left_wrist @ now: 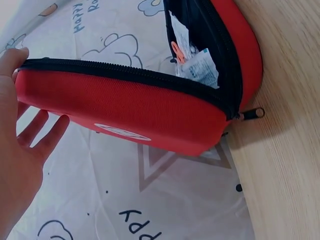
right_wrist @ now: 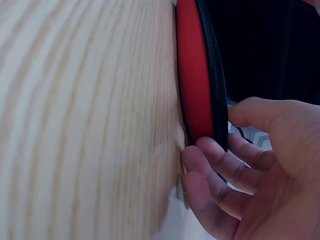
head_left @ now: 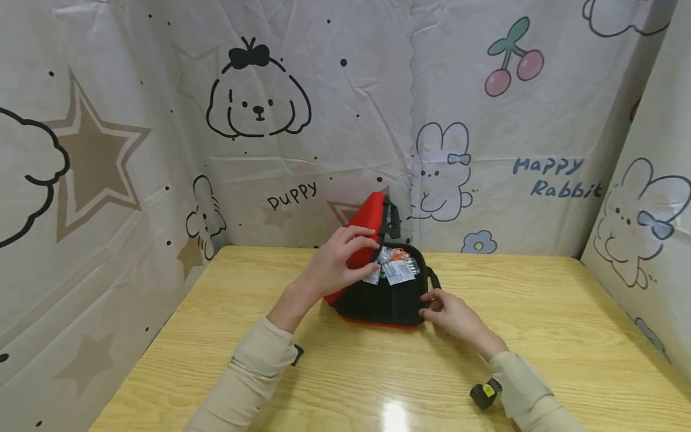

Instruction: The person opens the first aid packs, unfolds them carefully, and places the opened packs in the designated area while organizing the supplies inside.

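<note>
A red zippered case [head_left: 369, 219] with black lining stands unzipped on the table, its lid tilted up. My left hand [head_left: 342, 255] holds the lid at its free edge, thumb at the zipper rim and fingers against the red outer side. The right hand [head_left: 453, 315] pinches the rim of the lower half, thumb inside and fingertips outside near the tabletop. Inside the lower half lie clear packets [head_left: 400, 273] and orange-handled scissors [head_left: 399, 254] at the far end; the near part shows bare black lining. A zipper pull [left_wrist: 252, 114] hangs at the hinge end in the left wrist view.
The wooden table [head_left: 540, 336] backs onto a printed curtain [head_left: 345, 108], which also flanks it left and right. One black handle [head_left: 395, 219] is on the lid, another [head_left: 433, 279] on the lower half. A black wrist device [head_left: 484, 393] sits by the right sleeve.
</note>
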A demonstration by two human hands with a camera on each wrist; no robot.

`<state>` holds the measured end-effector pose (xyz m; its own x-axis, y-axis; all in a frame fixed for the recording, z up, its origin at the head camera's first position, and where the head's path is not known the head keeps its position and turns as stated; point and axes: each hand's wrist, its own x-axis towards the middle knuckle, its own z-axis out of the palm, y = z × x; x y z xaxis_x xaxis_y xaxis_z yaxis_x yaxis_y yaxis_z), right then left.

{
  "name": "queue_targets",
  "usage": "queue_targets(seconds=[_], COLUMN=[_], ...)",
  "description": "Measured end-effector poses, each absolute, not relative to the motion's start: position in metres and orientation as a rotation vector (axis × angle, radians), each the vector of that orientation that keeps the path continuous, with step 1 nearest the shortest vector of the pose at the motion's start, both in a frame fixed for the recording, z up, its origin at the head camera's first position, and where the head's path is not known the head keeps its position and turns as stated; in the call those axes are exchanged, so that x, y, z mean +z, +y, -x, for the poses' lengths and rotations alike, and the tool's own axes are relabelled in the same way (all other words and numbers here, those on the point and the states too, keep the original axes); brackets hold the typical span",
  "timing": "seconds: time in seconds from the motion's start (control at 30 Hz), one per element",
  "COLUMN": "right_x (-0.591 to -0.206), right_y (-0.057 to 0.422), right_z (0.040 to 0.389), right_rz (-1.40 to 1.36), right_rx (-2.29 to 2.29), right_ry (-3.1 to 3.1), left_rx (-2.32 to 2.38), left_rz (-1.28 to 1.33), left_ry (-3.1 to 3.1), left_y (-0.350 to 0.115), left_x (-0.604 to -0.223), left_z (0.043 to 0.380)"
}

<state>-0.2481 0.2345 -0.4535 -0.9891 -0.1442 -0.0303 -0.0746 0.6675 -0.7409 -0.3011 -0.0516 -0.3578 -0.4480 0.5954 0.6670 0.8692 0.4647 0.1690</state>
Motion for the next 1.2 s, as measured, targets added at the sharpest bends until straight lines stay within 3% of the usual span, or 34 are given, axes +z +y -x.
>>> queue_targets(seconds=[1.2], right_x=[-0.454], right_y=[0.253], right_z=[0.241], right_rz=[0.091], right_rx=[-1.323], right_ry=[2.691], left_rx=[-1.017], left_rz=[1.092], left_ry=[-2.214], left_y=[-0.085], left_x=[-0.357], left_z=[0.296])
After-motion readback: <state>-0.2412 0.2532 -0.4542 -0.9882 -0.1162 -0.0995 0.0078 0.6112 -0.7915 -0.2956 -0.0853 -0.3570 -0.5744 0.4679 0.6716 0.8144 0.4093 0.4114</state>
